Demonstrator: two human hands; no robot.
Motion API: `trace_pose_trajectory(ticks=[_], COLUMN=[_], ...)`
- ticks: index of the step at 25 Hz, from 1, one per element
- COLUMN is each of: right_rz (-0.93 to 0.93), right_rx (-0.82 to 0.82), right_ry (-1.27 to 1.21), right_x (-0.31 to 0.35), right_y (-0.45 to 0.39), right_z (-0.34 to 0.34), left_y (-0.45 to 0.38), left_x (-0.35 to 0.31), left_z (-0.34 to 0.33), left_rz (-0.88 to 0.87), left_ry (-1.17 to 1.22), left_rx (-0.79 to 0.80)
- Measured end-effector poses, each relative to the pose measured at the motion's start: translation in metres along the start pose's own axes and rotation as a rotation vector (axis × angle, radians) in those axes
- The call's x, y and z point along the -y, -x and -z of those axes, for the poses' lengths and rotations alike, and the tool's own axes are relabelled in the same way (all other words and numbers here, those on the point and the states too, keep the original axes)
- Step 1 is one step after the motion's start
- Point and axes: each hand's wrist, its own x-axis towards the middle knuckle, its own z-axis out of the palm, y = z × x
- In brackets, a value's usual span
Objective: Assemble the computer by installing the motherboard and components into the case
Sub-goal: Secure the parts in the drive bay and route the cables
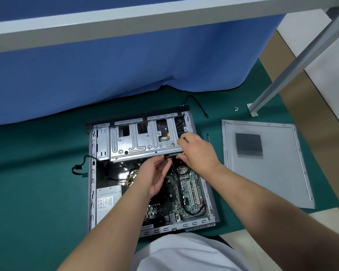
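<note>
Nearest to me is a white cloth garment (pixel 182 253), cut off by the lower edge. Beyond it the open grey metal computer case (pixel 92 184) lies flat on the green floor mat (pixel 37 182), the green motherboard (pixel 190 190) inside. My left hand (pixel 155 177) is spread, fingertips at a black cable (pixel 177 178) under the silver drive cage (pixel 143 143). My right hand (pixel 198 151) curls at the cage edge; what its grip pinches is hidden. The grey side panel (pixel 278 173) lies apart on the right, with free mat between.
</note>
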Motion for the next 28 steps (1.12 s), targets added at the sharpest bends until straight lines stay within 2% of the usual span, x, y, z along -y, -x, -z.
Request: trace_pose_trajectory(ticks=[2,4,5,7,9,10,12,14,18,28], right_rz=[0.006,0.010,0.010,0.004,0.001,0.004,0.015,0.031,0.046,0.047], right_rx=[-0.013,-0.018,-0.021,-0.032,-0.022,-0.013,-0.003,-0.004,0.022,-0.025], right_ry=[-0.017,-0.044,-0.059,-0.087,-0.088,-0.082,-0.059,-0.015,-0.036,-0.088], right_x=[-0.002,-0.005,-0.006,-0.007,-0.008,-0.008,-0.009,-0.012,-0.016,-0.019], right_y=[0.001,0.001,0.001,0.001,-0.001,-0.002,-0.002,-0.002,-0.003,0.000], right_z=[-0.003,-0.006,-0.006,-0.007,-0.007,-0.006,-0.004,-0.003,0.000,-0.004], left_y=[0.007,0.018,0.022,0.026,0.021,0.014,0.002,-0.006,-0.012,-0.009], left_x=[0.000,-0.001,-0.002,-0.008,-0.016,-0.020,-0.026,-0.027,-0.026,-0.030], left_z=[0.003,0.003,0.003,-0.001,-0.010,-0.014,-0.021,-0.024,-0.023,-0.023], left_rz=[-0.004,-0.087,-0.206,-0.620,-1.022,-1.099,-1.074,-1.049,-1.060,-0.989], left_ry=[-0.212,-0.632,-0.898,-1.419,-1.763,-1.904,-2.157,-2.277,-2.367,-2.360], left_rx=[0.004,-0.037,-0.065,-0.093,-0.022,0.046,0.106,0.079,0.016,0.067])
